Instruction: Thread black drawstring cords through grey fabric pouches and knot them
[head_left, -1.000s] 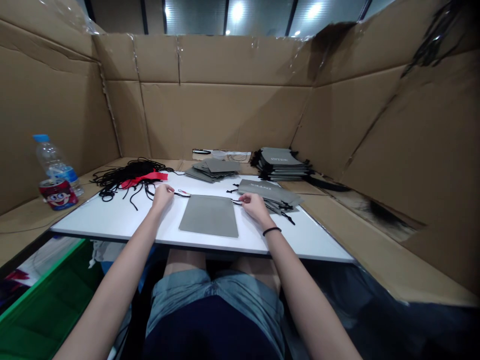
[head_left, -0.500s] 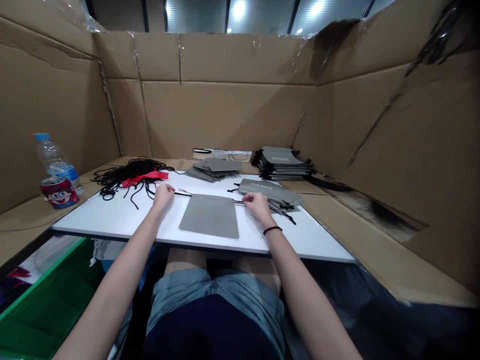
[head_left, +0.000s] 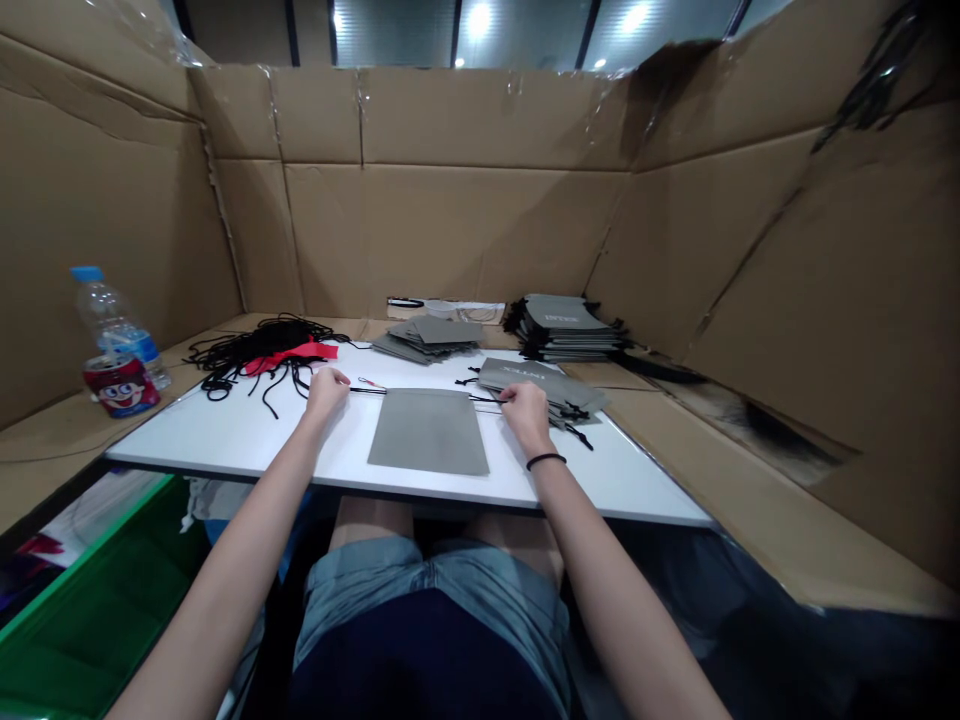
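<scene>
A flat grey drawstring pouch [head_left: 427,432] lies on the white tabletop [head_left: 247,440], its top edge turned away from me. Black cord [head_left: 367,391] comes out of both upper corners. At the left, my left hand [head_left: 327,393] is closed on the cord. My right hand [head_left: 526,410] pinches the cord's other side, pulled out to the right. Between left hand and pouch lies a small thin wire-like piece [head_left: 371,382], too small to name. Just beyond my right hand are grey pouches with black cords and white lettering [head_left: 517,374].
A heap of black cords [head_left: 259,345] with a red strip [head_left: 292,356] lies at the back left. Behind are loose grey pouches [head_left: 427,336] and a tall pouch stack [head_left: 566,328]. A water bottle [head_left: 112,320] and a red can [head_left: 121,386] stand left. Cardboard walls [head_left: 450,220] surround the table.
My right hand has moved a little to the right, drawing the cord out. The pouch has shifted slightly right with it. My left hand has stayed nearly still.
</scene>
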